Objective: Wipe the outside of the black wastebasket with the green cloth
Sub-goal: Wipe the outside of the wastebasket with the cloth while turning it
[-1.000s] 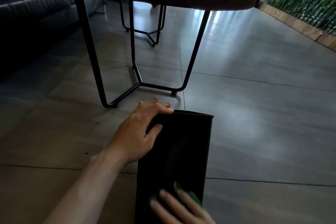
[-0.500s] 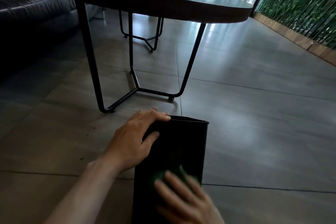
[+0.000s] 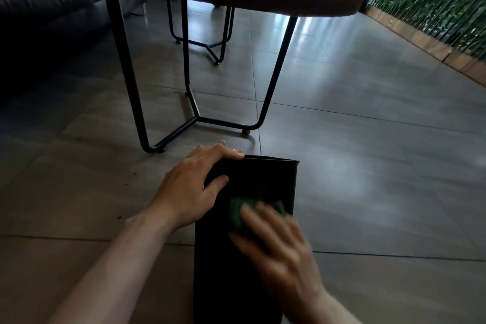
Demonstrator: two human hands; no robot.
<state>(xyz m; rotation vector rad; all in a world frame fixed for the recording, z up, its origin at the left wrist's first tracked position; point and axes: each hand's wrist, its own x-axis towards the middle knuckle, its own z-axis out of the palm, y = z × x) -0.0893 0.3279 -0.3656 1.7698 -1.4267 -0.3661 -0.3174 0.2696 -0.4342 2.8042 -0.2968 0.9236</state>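
Black wastebasket [image 3: 252, 184]: lies tipped on the tiled floor [image 3: 368, 166], one broad side facing up, its far end pointing toward the table's black metal legs [image 3: 194, 118]; judged to be laid down so that the outer wall offers a flat, reachable face.

Left hand [image 3: 194, 187]: clamped over the far left corner of the wastebasket, fingers curled over the far edge, thumb pressed on the upper face; it has hold of the basket only. The likely purpose is to brace the basket against sliding under the wiping stroke.

Right hand [image 3: 276, 244]: spread flat, palm down, fingers extended, pressing the cloth to the upper face; a flat press, not a closed fist. Blur leaves the exact finger contact unclear.

Green cloth [image 3: 238, 212]: bunched beneath the right fingertips, showing at their far side, touching the upper face about midway along the visible length.

Step in hand: wiping the upward-facing outer wall; the other walls are not visible, so overall progress cannot be told.

Change from the earlier frames: the right hand and cloth have travelled from the near end of the face toward the far end, nearer the left hand; the left hand's brace on the corner is unchanged; the basket's place by the table legs looks the same.
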